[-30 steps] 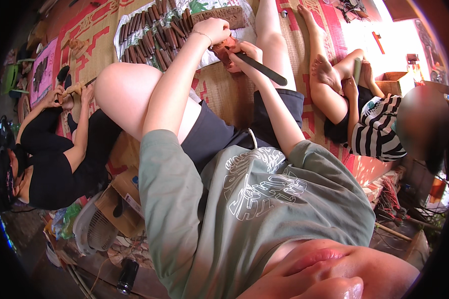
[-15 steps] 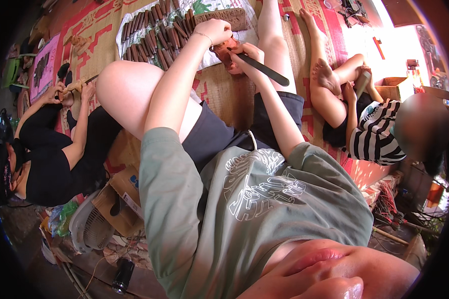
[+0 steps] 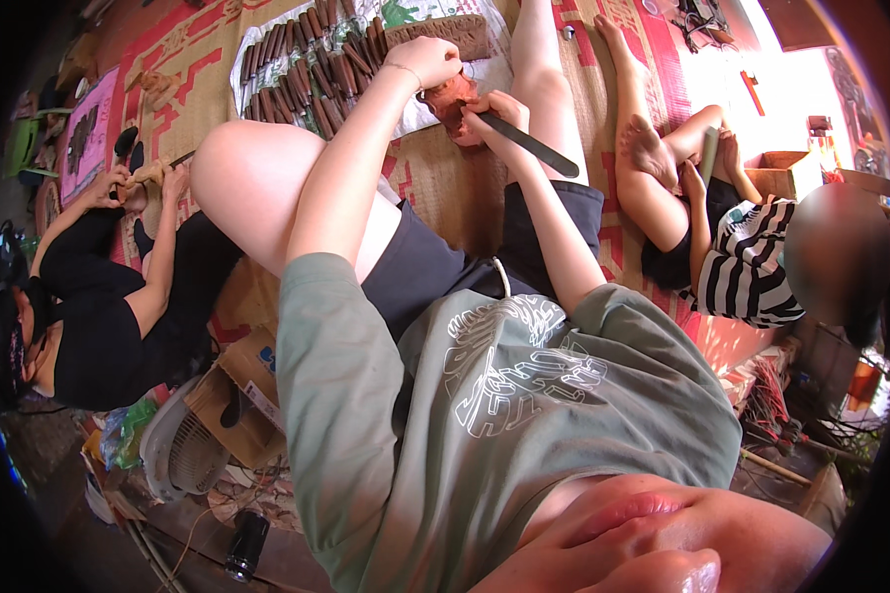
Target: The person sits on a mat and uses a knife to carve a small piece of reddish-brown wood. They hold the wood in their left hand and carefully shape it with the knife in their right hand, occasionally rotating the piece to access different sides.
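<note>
Left hand (image 3: pixel 427 63) clamps the reddish carved piece (image 3: pixel 452 103); right hand (image 3: pixel 502 112) grips the dark flat tool (image 3: pixel 534 147); firm support and light, even strokes appear advisable

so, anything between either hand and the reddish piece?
Nothing visible: left hand holds the upper end of the reddish piece; right hand, holding a long dark tool, is at its right side. Finger contact there is unclear.
</note>
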The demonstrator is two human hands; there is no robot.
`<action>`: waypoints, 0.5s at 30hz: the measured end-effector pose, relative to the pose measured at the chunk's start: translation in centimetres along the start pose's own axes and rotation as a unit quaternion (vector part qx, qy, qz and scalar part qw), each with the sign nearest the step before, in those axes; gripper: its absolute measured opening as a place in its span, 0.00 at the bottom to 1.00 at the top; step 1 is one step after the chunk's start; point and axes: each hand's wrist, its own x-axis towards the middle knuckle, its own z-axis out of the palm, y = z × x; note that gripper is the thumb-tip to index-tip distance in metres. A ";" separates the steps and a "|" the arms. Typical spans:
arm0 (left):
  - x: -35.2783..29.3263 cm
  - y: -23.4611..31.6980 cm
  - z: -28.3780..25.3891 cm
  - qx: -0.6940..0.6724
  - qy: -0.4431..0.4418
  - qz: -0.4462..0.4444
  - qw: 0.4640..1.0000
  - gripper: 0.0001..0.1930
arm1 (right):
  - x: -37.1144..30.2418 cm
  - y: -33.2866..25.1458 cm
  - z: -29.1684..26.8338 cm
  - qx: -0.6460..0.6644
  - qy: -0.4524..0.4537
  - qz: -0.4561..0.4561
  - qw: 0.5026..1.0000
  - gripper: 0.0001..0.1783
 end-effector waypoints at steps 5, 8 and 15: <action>-0.1 0.0 -0.4 -0.010 -0.007 -0.005 1.000 0.14 | 0.8 -0.8 0.1 -0.027 0.001 -0.011 1.000 0.05; 0.1 -0.3 -0.1 -0.017 -0.003 -0.003 1.000 0.14 | 0.3 -1.3 0.2 0.002 -0.005 0.020 1.000 0.05; 0.2 -0.1 -0.1 -0.015 -0.007 -0.001 1.000 0.14 | 0.9 -0.8 0.0 -0.035 -0.004 -0.046 0.998 0.06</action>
